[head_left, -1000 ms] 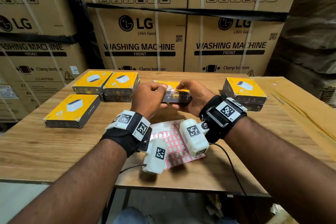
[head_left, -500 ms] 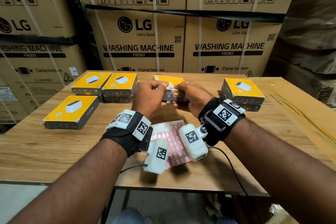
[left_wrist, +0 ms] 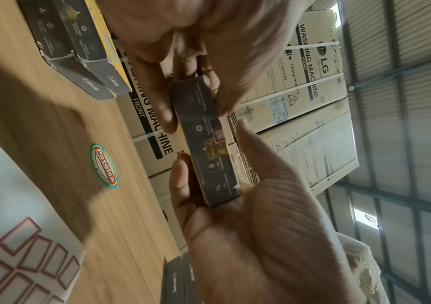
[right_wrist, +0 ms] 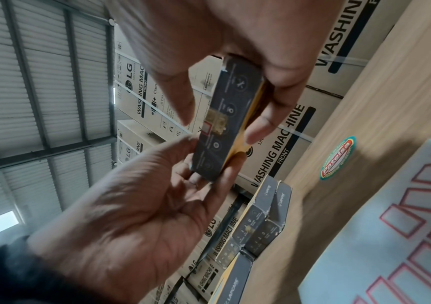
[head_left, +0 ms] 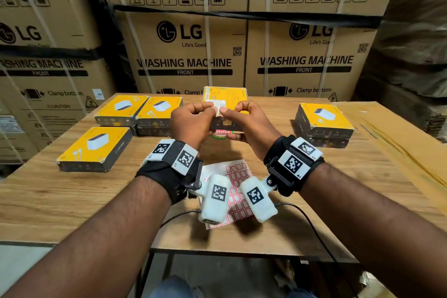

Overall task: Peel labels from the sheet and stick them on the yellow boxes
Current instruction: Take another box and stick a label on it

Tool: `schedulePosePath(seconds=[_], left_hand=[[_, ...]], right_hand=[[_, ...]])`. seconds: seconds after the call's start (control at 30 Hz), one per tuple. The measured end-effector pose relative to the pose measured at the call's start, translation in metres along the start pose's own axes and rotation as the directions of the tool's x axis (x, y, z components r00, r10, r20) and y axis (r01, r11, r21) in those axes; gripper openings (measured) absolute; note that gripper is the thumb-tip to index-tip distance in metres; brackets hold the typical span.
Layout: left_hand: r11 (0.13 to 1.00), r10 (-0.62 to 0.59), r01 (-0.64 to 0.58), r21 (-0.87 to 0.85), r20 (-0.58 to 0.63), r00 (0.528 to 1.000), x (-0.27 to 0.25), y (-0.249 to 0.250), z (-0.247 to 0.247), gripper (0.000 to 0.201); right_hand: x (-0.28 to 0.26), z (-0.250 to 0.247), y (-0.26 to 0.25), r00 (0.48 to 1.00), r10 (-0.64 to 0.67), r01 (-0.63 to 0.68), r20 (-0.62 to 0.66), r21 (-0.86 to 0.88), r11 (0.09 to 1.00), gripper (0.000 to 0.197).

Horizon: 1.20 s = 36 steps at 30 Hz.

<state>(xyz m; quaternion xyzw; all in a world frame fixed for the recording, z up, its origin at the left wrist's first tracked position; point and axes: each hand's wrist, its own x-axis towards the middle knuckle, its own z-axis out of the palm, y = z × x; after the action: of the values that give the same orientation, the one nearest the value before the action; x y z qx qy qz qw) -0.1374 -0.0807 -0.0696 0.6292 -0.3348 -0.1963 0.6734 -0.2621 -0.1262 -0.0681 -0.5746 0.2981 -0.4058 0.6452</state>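
Both hands hold one yellow box (head_left: 227, 101) up off the bench (head_left: 72, 191), tilted so its printed back faces the person. The left hand (head_left: 191, 121) has its grip curled round the box's left end, the right hand (head_left: 246, 123) round the right end, thumbs meeting near a small red-bordered label (left_wrist: 219, 134) on the dark side edge. The label sheet (head_left: 238, 178) lies flat on the bench below the wrists. Other yellow boxes (head_left: 96, 149) rest to either side.

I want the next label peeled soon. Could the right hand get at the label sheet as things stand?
Probably not yet: the right hand grips the raised yellow box together with the left hand. The label sheet lies uncovered below.
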Motion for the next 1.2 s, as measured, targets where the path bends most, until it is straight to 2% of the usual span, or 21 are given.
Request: schedulePosePath(seconds=[0.13, 0.3, 0.33, 0.43, 0.57, 0.7, 0.8, 0.93, 1.07, 1.2], left_hand=[[0.999, 0.025, -0.025, -0.026, 0.0, 1.0, 0.0, -0.005, -0.001, 0.013], [0.999, 0.033, -0.033, -0.004, 0.02, 0.999, -0.003, -0.006, -0.001, 0.014], [0.998, 0.067, -0.067, 0.012, 0.023, 0.998, -0.005, -0.006, -0.001, 0.018], [0.973, 0.197, -0.201, 0.114, 0.046, 0.979, -0.008, -0.007, -0.003, 0.048], [0.895, 0.331, -0.329, 0.302, 0.046, 0.942, -0.01, -0.004, -0.004, 0.045], [0.858, 0.402, -0.399, 0.324, 0.058, 0.914, -0.009, -0.006, -0.005, 0.041], [0.847, 0.391, -0.408, 0.341, 0.121, 0.912, -0.006, -0.011, -0.006, 0.038], [0.913, 0.313, -0.342, 0.223, 0.157, 0.937, -0.003, -0.016, -0.007, 0.032], [0.948, 0.27, -0.281, 0.15, 0.09, 0.959, -0.006, -0.009, -0.005, 0.041], [0.954, 0.232, -0.232, 0.191, 0.027, 0.972, -0.009, -0.005, 0.0, 0.032]], right_hand=[[0.003, -0.005, 0.0, 0.999, -0.03, 0.03, 0.022, -0.021, 0.999, 0.04], [0.009, -0.009, -0.005, 0.998, 0.044, -0.046, 0.033, 0.061, 0.997, 0.027], [0.01, -0.01, -0.006, 0.998, 0.051, -0.052, 0.025, 0.066, 0.996, 0.022], [0.01, -0.009, -0.008, 0.997, 0.071, -0.072, 0.016, 0.096, 0.993, 0.002], [0.009, -0.01, -0.008, 0.992, 0.103, -0.111, 0.067, 0.122, 0.986, 0.021], [0.013, -0.015, -0.007, 0.99, 0.107, -0.119, 0.093, 0.129, 0.985, 0.037], [0.016, -0.019, -0.004, 0.991, 0.066, -0.069, 0.12, 0.019, 0.997, 0.04], [0.017, -0.021, 0.002, 0.998, 0.015, -0.011, 0.067, -0.056, 0.998, 0.044], [0.015, -0.019, 0.0, 0.993, 0.028, -0.023, 0.116, -0.037, 0.999, 0.043], [0.015, -0.015, -0.003, 0.989, -0.008, 0.023, 0.149, -0.099, 0.995, 0.053]])
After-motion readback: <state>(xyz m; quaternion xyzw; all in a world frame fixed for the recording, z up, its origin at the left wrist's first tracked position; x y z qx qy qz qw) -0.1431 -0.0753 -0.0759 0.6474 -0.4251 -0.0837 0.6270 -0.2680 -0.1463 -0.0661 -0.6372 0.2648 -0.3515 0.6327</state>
